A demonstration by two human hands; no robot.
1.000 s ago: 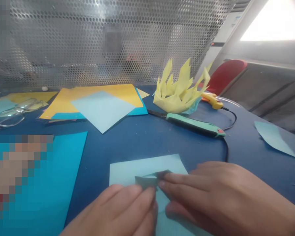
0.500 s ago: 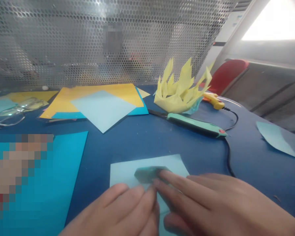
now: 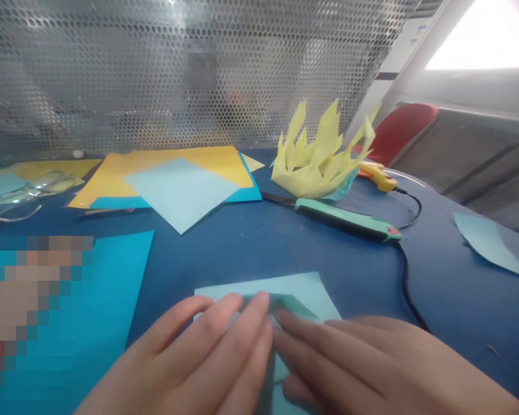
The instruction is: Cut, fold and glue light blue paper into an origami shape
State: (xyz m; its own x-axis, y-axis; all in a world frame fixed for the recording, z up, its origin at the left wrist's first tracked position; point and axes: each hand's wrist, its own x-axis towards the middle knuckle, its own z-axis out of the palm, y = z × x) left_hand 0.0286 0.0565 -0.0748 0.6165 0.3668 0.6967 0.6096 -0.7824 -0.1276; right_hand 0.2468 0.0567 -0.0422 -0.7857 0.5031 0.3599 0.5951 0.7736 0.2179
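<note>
A small folded piece of darker blue-green paper lies on a light blue sheet at the bottom centre. My left hand lies over its left part, fingers stretched out and slightly apart, tips on the paper. From the right, my right hand reaches in with extended fingers whose tips rest on the folded piece. Its thumb is tucked low by the sheet. The fingertips of both hands almost meet. Most of the folded piece is hidden beneath my fingers.
Behind are a yellow paper flower, a green-handled corded tool and an orange-yellow glue gun. Stacked yellow and blue papers carry a pale square sheet. Glasses and a large blue sheet lie left; curled paper lies right.
My left hand has moved up over the folded piece, its bunched fingers now stretched out. My right hand's fingertips have shifted slightly down; the folded piece shows more on the right.
</note>
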